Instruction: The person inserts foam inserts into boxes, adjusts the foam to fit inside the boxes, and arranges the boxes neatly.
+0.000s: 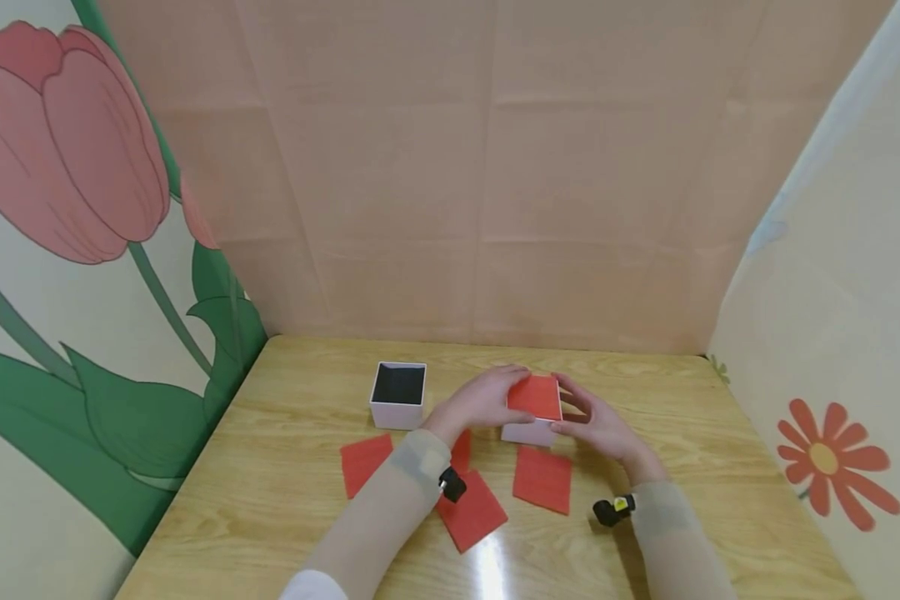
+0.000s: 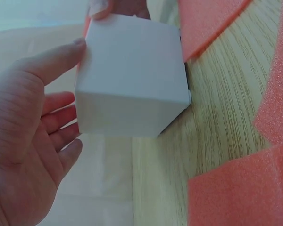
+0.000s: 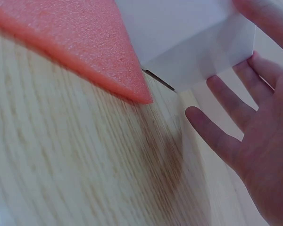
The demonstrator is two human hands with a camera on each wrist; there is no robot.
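two white boxes (image 1: 528, 429), five red foam squares (image 1: 543, 478); both hands (image 1: 480, 402) cup one box, grip loose.

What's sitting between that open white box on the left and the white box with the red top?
Only the left hand lies between the open box and the red-topped box, as the head view shows.

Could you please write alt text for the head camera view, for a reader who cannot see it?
Two hands, left hand and right hand, touch a white box topped with a red foam square on a wooden table. An open box and loose foam sheets lie nearby.
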